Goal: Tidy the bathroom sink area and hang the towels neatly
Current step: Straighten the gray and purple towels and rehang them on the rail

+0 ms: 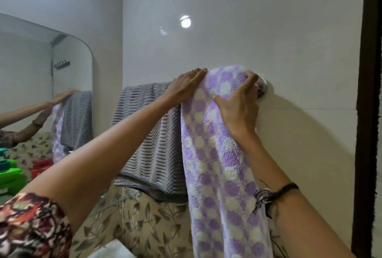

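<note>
A fluffy purple towel with white dots hangs over the wall rail, bunched near the rail's chrome end mount. My left hand lies on the towel's top left edge, fingers pressed over the rail. My right hand grips the towel's top right part, thumb pinching the cloth just before the mount. A grey ribbed towel hangs folded over the same rail, directly left of the purple one and touching it. The rail itself is hidden under the towels.
A mirror on the left wall reflects my arms and both towels. Green and red plastic items sit at the lower left. Leaf-patterned tiles run below the towels. A dark door frame stands at the right.
</note>
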A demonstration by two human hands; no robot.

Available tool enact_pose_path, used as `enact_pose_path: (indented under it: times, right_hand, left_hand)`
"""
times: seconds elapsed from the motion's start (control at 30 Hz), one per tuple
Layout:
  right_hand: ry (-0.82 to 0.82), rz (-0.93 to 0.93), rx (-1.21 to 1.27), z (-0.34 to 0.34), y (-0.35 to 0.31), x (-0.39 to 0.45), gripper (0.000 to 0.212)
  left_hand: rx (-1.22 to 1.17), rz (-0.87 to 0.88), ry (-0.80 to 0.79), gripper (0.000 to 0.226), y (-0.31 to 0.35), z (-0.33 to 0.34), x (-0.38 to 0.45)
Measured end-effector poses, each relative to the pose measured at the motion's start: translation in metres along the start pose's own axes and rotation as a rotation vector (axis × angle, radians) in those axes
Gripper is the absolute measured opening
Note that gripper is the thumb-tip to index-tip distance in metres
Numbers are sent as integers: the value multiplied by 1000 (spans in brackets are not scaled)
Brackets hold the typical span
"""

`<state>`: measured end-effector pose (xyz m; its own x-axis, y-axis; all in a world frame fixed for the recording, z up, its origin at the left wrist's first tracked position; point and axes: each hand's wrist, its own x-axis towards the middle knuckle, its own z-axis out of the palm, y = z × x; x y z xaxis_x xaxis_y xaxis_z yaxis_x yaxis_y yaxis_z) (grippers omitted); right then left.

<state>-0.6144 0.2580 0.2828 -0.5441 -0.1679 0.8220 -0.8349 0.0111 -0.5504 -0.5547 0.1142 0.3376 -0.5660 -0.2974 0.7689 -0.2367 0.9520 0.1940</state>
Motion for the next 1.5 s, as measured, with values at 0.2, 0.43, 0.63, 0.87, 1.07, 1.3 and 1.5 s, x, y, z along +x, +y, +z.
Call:
enact_pose_path:
  times: [0.2, 0.43, 0.63, 0.87, 1.07, 1.3, 1.5]
  right_hand:
    - [-9, -46, 183, -21, 9, -10, 62]
    - [8, -87, 85, -33, 34, -70, 60]
    - [-63, -27, 46, -30, 43, -59, 82]
    - [-113, -39, 218, -25, 14, -9, 108]
    - [-98, -44, 224, -18, 38, -58, 87]
    - [38, 151, 349, -42, 63, -129, 82]
    - [38, 172, 103, -32, 68, -203, 93]
  left_hand:
    - [18, -213, 21, 49, -12, 3, 6]
    - [182, -215, 63, 43, -19, 10, 8]
    - [185, -175, 116, 35, -14, 18, 2]
    - [270, -156, 76, 34, -7, 17, -5]
    - [307, -108, 30, 56, -3, 21, -23]
    - [-593, -250, 625, 25, 39, 55, -165]
    - [-1105, -540, 570, 31, 71, 83, -284]
